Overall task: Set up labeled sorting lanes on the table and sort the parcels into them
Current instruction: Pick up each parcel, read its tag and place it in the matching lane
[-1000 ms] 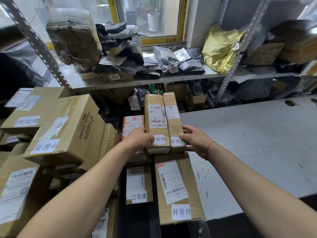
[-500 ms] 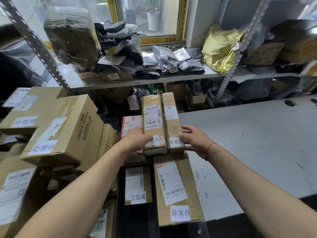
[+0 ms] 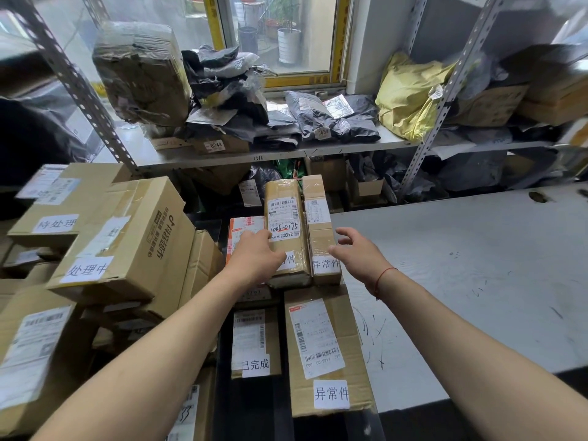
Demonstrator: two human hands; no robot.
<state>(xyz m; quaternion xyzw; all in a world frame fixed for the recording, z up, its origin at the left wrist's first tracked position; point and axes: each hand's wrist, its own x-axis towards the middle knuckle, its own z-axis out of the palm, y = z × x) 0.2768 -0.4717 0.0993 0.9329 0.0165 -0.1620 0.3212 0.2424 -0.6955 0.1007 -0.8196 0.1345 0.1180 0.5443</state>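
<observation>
Fingers: left hand [image 3: 254, 259] flat on the taped long parcel [image 3: 286, 230], right hand [image 3: 358, 254] spread wide, just apart from the slim parcel [image 3: 319, 230] at 3 o'clock. Both lying side by side at 12 o'clock of the flat box [image 3: 324, 348]. Probably light, stiff cardboard, slippery tape; best taken by the long edges. Compared with 1 second ago: right hand released, opened.

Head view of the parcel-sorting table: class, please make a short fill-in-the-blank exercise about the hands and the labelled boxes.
1. The left hand rests on the tall taped box handwritten 1006-____.
2. The red string is tied round the ____ wrist.
3. The right hand has its fingers ____ beside the narrow box.
4. The box labelled 已完成 lies ____ of the large 异常件 box.

Missing words: 0175; right; open; left
</observation>
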